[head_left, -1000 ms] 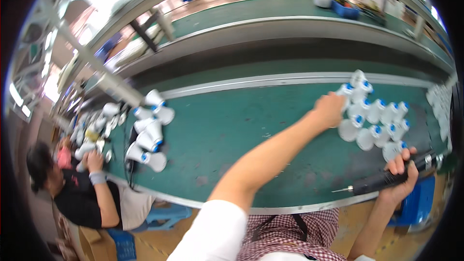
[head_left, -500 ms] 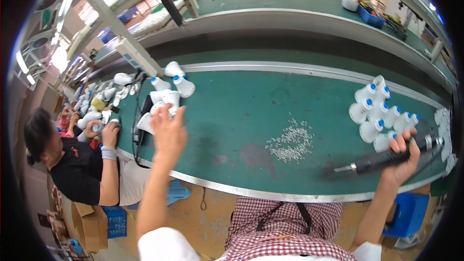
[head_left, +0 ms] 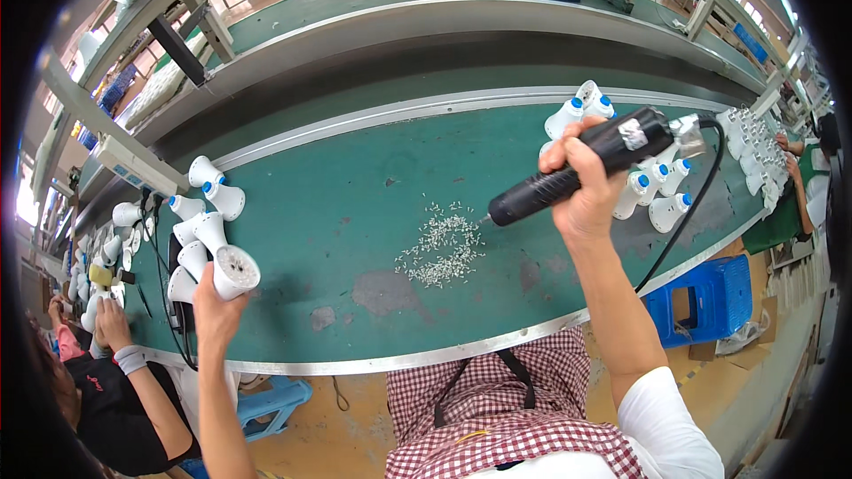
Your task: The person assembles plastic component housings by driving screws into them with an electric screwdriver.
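Observation:
My left hand (head_left: pixel 218 312) is closed around a white cone-shaped plastic housing (head_left: pixel 236 268), its wide open end tilted up so dark spots show inside. My right hand (head_left: pixel 586 186) grips a black electric screwdriver (head_left: pixel 531 199) with its bit pointing left. The bit's tip is at the right edge of a pile of small screws (head_left: pixel 441 247) on the green bench. More white housings (head_left: pixel 209 231), some with blue tips, stand beside my left hand. Another group of blue-tipped housings (head_left: pixel 668 211) stands behind and beside my right hand.
The green bench (head_left: pixel 311 195) has a metal front edge. A black cable (head_left: pixel 683 231) trails from the screwdriver. On the left, a co-worker (head_left: pixel 129 390) handles parts by more white housings. Stacked white parts (head_left: pixel 745 146) and another person (head_left: pixel 799 191) are at the right. Blue stools (head_left: pixel 710 297) stand below.
My left hand has picked up a housing from the left group and turned its wide end up. My right hand has brought the screwdriver up and left to the screws. The view has swung right.

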The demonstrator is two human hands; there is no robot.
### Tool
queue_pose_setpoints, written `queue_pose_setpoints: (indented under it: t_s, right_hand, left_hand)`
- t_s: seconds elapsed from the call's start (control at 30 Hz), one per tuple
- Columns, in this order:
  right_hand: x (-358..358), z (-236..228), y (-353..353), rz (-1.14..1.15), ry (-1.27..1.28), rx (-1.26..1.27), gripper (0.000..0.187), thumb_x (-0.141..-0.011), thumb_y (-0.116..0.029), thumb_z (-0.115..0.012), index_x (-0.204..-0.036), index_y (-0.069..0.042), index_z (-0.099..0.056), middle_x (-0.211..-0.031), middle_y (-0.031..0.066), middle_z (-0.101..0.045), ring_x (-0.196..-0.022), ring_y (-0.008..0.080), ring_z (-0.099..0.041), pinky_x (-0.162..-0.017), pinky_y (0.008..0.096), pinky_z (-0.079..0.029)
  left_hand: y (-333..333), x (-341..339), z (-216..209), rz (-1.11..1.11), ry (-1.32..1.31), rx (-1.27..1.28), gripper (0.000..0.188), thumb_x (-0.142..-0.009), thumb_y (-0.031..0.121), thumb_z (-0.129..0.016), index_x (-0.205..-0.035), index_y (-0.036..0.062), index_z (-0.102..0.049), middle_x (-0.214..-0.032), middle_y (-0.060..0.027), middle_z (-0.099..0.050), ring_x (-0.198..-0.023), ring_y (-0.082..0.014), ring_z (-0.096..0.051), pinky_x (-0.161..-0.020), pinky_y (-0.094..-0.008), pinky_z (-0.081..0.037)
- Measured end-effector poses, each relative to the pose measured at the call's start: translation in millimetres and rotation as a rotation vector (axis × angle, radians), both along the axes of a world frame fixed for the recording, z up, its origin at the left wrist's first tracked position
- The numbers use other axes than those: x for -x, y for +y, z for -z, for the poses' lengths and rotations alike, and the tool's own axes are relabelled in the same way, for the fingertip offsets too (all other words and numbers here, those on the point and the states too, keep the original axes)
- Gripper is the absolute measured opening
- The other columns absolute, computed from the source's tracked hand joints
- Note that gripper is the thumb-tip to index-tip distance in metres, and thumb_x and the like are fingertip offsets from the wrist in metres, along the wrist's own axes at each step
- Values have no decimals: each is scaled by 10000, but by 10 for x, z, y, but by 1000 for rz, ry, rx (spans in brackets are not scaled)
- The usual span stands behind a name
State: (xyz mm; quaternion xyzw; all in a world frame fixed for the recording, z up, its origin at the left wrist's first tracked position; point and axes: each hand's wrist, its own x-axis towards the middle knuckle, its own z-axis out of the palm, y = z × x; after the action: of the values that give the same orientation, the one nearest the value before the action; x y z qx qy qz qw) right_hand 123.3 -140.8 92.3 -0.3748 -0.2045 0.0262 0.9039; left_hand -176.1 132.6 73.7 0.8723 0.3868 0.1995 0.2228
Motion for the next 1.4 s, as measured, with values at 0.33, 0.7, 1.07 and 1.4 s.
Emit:
queue_pose_setpoints:
  t_s: [0.33, 0.7, 1.07, 1.4]
  right_hand:
    - [-61, 246, 712, -5, -103, 77, 308, -688, 54, -602, -953, -14, -459, -747, 63, -538, -585, 153, -560, -543, 278, -484]
    - [-122, 222, 784, 1, -37, 75, 246, -702, 39, -553, -924, -12, -458, -753, 86, -510, -569, 171, -548, -536, 300, -461]
    - [14, -65, 394, -27, 52, -84, 308, -689, 7, -582, -962, -14, -443, -759, 80, -525, -557, 176, -553, -522, 314, -462]
    - [51, -82, 345, -51, 43, -76, 310, -691, 5, -582, -969, -5, -445, -761, 89, -526, -559, 177, -560, -520, 311, -465]
  left_hand:
    - [-916, -1580, 362, 129, -937, 949, 285, -642, -29, -699, -885, 5, -554, -763, -56, -572, -664, -139, -556, -565, -274, -491]
    - [-903, -1802, 738, 106, -821, 946, 304, -621, -70, -671, -897, -17, -554, -814, -74, -581, -729, -164, -578, -704, -300, -484]
    - [-1181, -1807, 545, 277, -757, 853, 284, -628, -87, -661, -871, 15, -552, -822, -67, -603, -803, -174, -595, -748, -312, -471]
    - [-1210, -1807, 549, 309, -723, 818, 218, -634, -64, -672, -811, 9, -566, -770, -58, -614, -764, -153, -590, -725, -302, -477]
